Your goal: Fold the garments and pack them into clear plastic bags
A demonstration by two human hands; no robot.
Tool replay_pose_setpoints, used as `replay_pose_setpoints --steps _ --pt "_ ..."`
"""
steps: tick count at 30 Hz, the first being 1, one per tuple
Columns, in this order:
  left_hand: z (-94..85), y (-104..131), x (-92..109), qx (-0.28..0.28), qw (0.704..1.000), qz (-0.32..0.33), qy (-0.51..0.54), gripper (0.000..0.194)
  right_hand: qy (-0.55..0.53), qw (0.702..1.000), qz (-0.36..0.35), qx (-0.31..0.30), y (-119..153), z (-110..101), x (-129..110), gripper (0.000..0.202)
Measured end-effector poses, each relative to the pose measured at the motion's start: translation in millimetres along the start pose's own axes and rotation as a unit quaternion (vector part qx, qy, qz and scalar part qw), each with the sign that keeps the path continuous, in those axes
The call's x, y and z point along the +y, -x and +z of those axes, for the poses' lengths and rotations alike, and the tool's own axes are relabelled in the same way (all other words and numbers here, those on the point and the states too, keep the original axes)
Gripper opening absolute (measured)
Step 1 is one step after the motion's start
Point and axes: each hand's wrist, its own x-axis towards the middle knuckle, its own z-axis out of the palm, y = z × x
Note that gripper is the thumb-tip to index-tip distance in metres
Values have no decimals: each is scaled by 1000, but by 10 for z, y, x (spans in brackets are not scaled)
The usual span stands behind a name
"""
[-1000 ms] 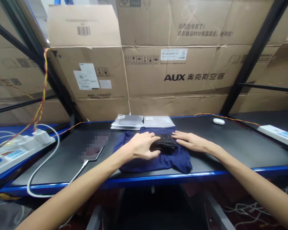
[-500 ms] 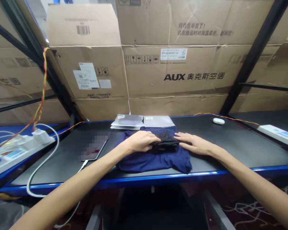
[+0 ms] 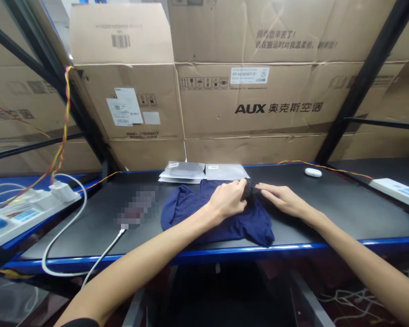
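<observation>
A dark blue cloth garment (image 3: pixel 187 206) lies spread on the black tabletop. Over its right part, my left hand (image 3: pixel 229 197) has its fingers closed on a bunched black cloth (image 3: pixel 248 188), most of which the hand hides. Just right of that cloth is my right hand (image 3: pixel 282 200), fingers stretched out and pointing left, holding nothing. Its fingertips come close to the black cloth; whether they touch it I cannot tell.
Behind the garment lie flat translucent packets (image 3: pixel 226 171). A phone (image 3: pixel 136 211) on a white cable lies to the left, beyond it a power strip (image 3: pixel 27 211). At right are a white earbud case (image 3: pixel 312 172) and another power strip (image 3: pixel 398 193). Cardboard (image 3: pixel 276 122) stands behind.
My left hand has moved right across the garment, and the black cloth has gone from lying spread to bunched up in it. My right hand has shifted slightly right.
</observation>
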Motion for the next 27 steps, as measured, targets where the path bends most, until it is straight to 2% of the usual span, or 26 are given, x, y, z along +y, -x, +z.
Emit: replay_pose_setpoints --steps 3,5,8,11,14,18,22,27 --pt "96 36 49 -44 999 25 12 34 -14 1000 -2 -4 9 -5 -58 50" --pt "125 81 39 -46 998 37 35 37 -23 999 -12 -19 12 1 -102 49" --pt "126 141 2 -20 996 37 77 47 -35 998 -27 -44 12 15 -150 47" --pt "124 168 -24 -2 995 24 94 52 -31 998 -29 -45 10 29 -157 47" --pt "135 163 -34 13 996 20 88 44 -28 998 -33 -42 11 43 -135 49" --pt "127 137 -60 25 997 14 78 27 -28 996 -42 -71 19 63 -89 52" --pt "64 144 -128 47 992 -28 110 23 -9 996 -34 -79 24 76 -45 53" --pt "-91 295 -264 113 980 -69 149 40 4 996 -35 -80 25 67 -43 52"
